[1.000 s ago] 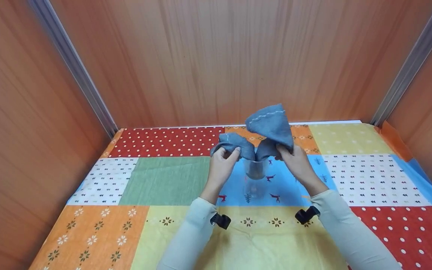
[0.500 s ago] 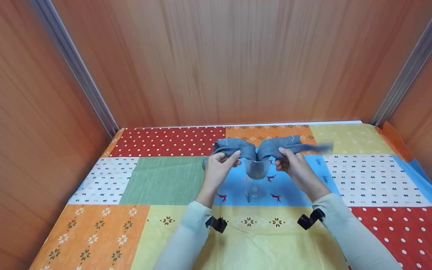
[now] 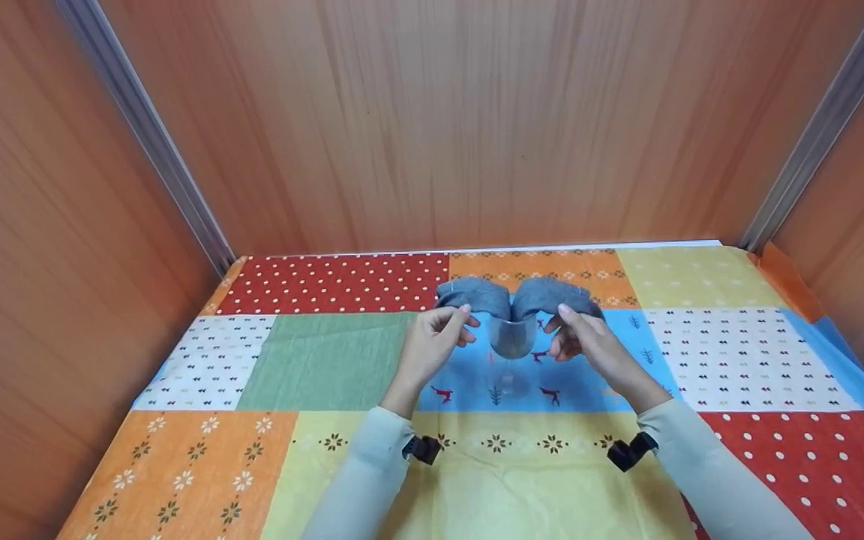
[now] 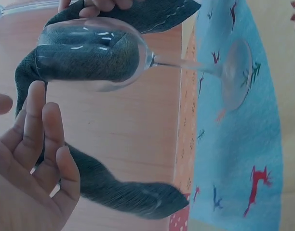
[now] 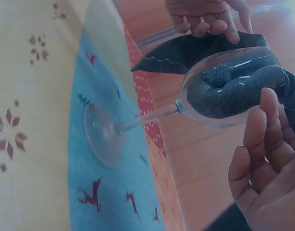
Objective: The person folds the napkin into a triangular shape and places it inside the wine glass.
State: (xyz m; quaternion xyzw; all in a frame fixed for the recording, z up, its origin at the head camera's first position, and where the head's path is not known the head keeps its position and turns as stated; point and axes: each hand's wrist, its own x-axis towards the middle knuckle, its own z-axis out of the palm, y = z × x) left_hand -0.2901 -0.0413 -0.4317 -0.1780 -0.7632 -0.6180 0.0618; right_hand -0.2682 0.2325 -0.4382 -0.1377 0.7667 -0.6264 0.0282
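A clear stemmed wine glass stands upright between my two hands, its foot on the blue patch of the tablecloth. A grey-blue cloth napkin is tucked into its bowl, with two ends draping over the rim to left and right. My left hand is beside the left end, fingers loosely extended in the left wrist view. My right hand is beside the right end, fingers likewise relaxed and apart. Fingertips lie close to the cloth; whether they touch it is hard to tell. Pale stitching edges the napkin.
A patchwork tablecloth covers the table. Wood-grain panels rise behind it and on both sides, with metal posts at the corners. Black wrist cameras sit on both sleeves.
The napkin's right end, earlier raised in my right hand, has dropped down over the right side. Both hands have loosened from the cloth and moved slightly lower.
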